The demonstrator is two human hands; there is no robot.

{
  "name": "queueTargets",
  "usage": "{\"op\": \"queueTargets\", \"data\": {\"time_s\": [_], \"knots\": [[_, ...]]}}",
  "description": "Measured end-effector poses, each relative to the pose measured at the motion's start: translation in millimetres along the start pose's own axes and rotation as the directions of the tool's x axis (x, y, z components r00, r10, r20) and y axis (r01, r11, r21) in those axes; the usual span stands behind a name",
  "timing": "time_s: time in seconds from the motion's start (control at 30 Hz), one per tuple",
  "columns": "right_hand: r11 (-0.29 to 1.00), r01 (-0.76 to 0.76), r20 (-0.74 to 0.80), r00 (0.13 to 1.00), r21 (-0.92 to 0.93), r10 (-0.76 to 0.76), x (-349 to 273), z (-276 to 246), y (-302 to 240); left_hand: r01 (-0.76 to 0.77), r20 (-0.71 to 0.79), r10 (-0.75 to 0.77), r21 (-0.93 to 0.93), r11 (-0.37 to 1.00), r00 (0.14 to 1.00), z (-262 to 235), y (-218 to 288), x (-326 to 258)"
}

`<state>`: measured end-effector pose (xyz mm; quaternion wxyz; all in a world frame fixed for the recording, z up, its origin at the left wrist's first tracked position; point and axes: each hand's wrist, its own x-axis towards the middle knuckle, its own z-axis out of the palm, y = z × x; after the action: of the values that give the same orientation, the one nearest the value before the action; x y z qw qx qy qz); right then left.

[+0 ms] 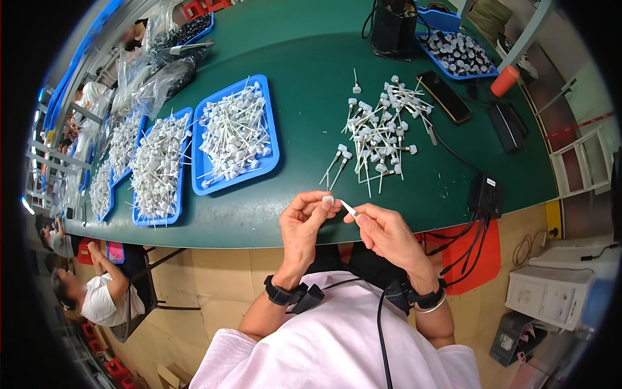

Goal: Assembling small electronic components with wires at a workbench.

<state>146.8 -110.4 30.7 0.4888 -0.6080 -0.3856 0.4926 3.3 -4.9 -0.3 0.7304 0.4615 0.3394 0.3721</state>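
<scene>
Left hand: the left hand (299,227) pinches one small white block (328,200) between thumb and fingers, above the near edge of the green table (304,123).
Right hand: the right hand (389,233) grips one slim white pointed piece (350,209), its tip aimed leftward, near the block; whether they touch I cannot tell.
Wrists: two black bands (278,292), one each, plus one bracelet (433,306) on the right.
Writing: one pale label (491,182) on the black box (483,198) at the table's right edge; its print is too small to tell.
Loose pile: white-headed sticks (382,126) beyond the hands, too tangled to count; two lie side by side nearer the hands, one lies apart at the far end.
Left trays: four blue trays (275,152) of similar sticks, the nearest one set closest to the pile.
Upper right: one blue tray (447,73) of black-and-clear round pieces, one black bag (394,32), one phone (444,97), one orange-red cylinder (505,80), one black case (507,126).
Upper left: clear plastic bags (162,81), overlapping, number unclear.
Beside the table: one seated person (107,298) in a white top, lower left.
</scene>
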Motion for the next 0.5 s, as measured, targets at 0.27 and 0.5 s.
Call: {"op": "queueTargets", "data": {"time_s": [0.27, 0.5], "knots": [[0.990, 0.092, -0.058, 0.993, -0.103, -0.099, 2, 7, 1, 0.004, 0.034, -0.005, 0.037, 0.999, 0.999, -10, -3, 4], [0.809, 0.210, -0.191, 0.911, -0.550, -0.366, 0, 11, -10, 0.109, 0.092, -0.108, -0.002, 0.994, 0.990, -7, 7, 5]]}}
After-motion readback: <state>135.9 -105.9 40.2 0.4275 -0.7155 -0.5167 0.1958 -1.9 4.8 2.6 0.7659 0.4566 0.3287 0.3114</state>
